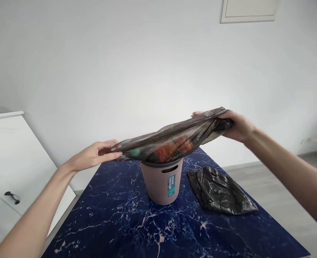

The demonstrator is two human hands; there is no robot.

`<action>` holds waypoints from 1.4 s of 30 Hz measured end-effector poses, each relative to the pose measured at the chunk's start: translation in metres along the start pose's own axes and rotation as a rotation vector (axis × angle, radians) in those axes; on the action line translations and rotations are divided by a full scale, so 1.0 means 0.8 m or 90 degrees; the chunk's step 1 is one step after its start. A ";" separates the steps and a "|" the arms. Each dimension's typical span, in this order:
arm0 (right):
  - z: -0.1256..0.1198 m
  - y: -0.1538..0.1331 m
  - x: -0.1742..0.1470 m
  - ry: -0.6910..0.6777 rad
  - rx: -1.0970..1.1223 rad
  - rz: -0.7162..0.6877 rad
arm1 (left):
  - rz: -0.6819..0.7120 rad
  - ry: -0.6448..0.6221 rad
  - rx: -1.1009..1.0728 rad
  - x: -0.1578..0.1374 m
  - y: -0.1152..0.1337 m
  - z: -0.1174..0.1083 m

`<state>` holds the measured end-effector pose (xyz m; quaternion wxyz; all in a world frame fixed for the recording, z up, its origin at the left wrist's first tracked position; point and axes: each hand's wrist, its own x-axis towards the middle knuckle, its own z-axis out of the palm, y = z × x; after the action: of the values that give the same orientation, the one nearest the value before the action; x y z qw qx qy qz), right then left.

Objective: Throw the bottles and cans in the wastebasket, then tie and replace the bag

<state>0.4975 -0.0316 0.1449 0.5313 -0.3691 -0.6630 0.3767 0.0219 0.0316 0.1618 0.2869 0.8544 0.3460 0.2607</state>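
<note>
A thin, see-through black garbage bag (153,139) is stretched sideways above a pinkish-beige trash bin (158,182). Orange, red and green items show through its film, too blurred to name. My left hand (96,154) pinches the bag's left end between thumb and fingers. Higher up, my right hand (236,125) grips the gathered right end, some of its fingers hidden behind the plastic. The bin stands upright, with a dark rim, an oval handle slot and a blue-green label; the bag covers most of its opening.
Another black plastic bag (223,191) lies crumpled and flat on the table, right of the bin. The blue marble-patterned table (115,222) ends at the right above a pale floor (244,179). A white cabinet (16,154) with a dark handle stands at left. Behind is a white wall (137,64).
</note>
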 end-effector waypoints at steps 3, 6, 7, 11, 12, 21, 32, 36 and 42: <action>0.036 0.027 0.007 0.051 0.253 -0.060 | 0.052 0.092 -0.296 0.009 -0.007 0.040; 0.071 0.038 0.020 0.153 0.386 -0.179 | 0.106 0.215 -0.558 0.032 0.002 0.088; 0.080 0.039 0.024 0.181 0.389 -0.210 | 0.118 0.261 -0.624 0.040 0.008 0.100; 0.097 0.024 0.036 0.166 0.201 -0.182 | 0.149 0.390 -0.789 0.071 0.038 0.117; 0.098 0.019 0.037 0.156 0.154 -0.158 | 0.154 0.402 -0.794 0.076 0.045 0.115; 0.103 0.001 0.028 0.062 -0.057 -0.031 | 0.164 0.351 -0.545 0.087 0.080 0.111; 0.169 -0.061 0.083 -0.112 -0.494 -0.171 | 0.210 0.425 -0.348 0.127 0.134 0.120; 0.169 -0.060 0.087 -0.105 -0.423 -0.165 | 0.261 0.417 -0.329 0.129 0.139 0.119; 0.175 -0.065 0.077 -0.046 -0.360 -0.124 | 0.270 0.383 -0.335 0.115 0.144 0.123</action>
<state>0.3455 -0.0148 0.1966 0.4173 -0.4236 -0.7922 0.1372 0.1937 0.0007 0.1931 0.3216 0.6906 0.1530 0.6295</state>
